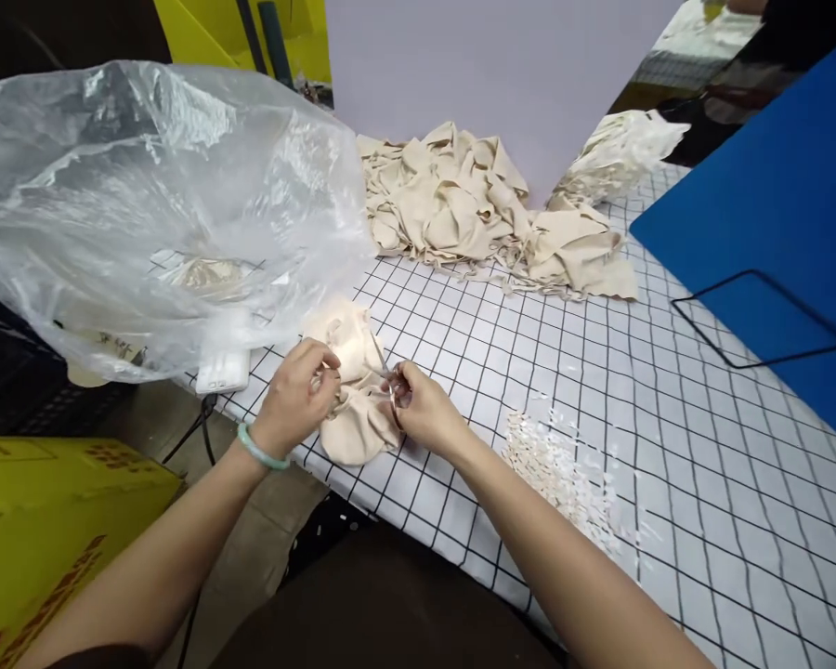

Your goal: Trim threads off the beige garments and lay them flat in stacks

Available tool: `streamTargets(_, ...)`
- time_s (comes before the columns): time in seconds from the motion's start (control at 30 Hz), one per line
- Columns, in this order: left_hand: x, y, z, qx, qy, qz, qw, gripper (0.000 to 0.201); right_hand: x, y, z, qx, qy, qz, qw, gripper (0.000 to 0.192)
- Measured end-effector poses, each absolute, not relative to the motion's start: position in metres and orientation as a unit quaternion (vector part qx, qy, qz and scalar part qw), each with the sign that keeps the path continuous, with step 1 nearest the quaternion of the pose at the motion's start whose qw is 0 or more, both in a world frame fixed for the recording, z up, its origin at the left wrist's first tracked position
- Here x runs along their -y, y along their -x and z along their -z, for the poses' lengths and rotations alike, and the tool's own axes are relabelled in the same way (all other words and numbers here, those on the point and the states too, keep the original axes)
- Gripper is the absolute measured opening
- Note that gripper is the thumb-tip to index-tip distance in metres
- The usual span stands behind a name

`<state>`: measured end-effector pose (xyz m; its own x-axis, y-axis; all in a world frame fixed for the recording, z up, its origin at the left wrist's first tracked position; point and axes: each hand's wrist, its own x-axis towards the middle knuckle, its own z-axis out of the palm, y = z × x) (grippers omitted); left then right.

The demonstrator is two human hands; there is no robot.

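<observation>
My left hand (296, 398) pinches a small cream fabric piece (354, 409) near the table's front-left edge; a pale green bangle sits on that wrist. My right hand (424, 409) holds small scissors (388, 379), their blades pointing up-left into the fabric. The two hands are close together over the same piece.
A big clear plastic bag (146, 204) bulges at the left. A heap of cream fabric pieces (474, 209) lies at the back, with a white bundle (617, 153) beside it. Small white scraps (557, 465) are scattered right of my arm. A blue board (780, 223) covers the right. A yellow box (34, 520) stands lower left.
</observation>
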<state>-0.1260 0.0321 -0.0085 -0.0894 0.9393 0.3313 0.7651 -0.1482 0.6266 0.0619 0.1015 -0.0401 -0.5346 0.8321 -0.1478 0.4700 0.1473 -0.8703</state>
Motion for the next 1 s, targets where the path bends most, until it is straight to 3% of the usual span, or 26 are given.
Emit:
streamTargets(0.1, -0.008, 0.110, -0.004, -0.584, -0.674, -0.380, 0.246, 0.009, -0.100, -0.073, 0.042, 0.716, 0.479, -0.452, 0.230, 0.015)
streamTargets(0.23, 0.012, 0.084, -0.010, -0.521, -0.584, -0.379, 0.494, 0.022, -0.107, -0.075, 0.046, 0.690, 0.462, -0.458, 0.317, 0.017)
streamTargets(0.33, 0.015, 0.076, -0.002, -0.538, -0.482, -0.390, 0.571, 0.024, -0.110, -0.066, 0.050, 0.739, 0.403, -0.462, 0.281, 0.016)
streamTargets(0.4, 0.015, 0.075, 0.004, -0.556, -0.419, -0.412, 0.588, 0.023, -0.106, -0.066, 0.048, 0.742, 0.405, -0.462, 0.266, 0.015)
streamTargets(0.6, 0.005, 0.058, 0.008, -0.525, -0.393, -0.466, 0.594, 0.035, -0.060, -0.104, 0.009, 0.613, 0.369, -0.602, 0.355, 0.026)
streamTargets(0.7, 0.001, 0.050, 0.010, -0.527, -0.380, -0.474, 0.594, 0.033, -0.053, -0.105, 0.011, 0.638, 0.394, -0.554, 0.362, 0.022)
streamTargets(0.87, 0.019, 0.059, 0.024, -0.616, -0.459, -0.432, 0.472, 0.026, -0.086, -0.066, 0.049, 0.714, 0.444, -0.451, 0.302, 0.018)
streamTargets(1.0, 0.028, 0.063, 0.028, -0.619, -0.476, -0.433, 0.449, 0.025, -0.093, -0.067, 0.047, 0.708, 0.419, -0.486, 0.294, 0.018)
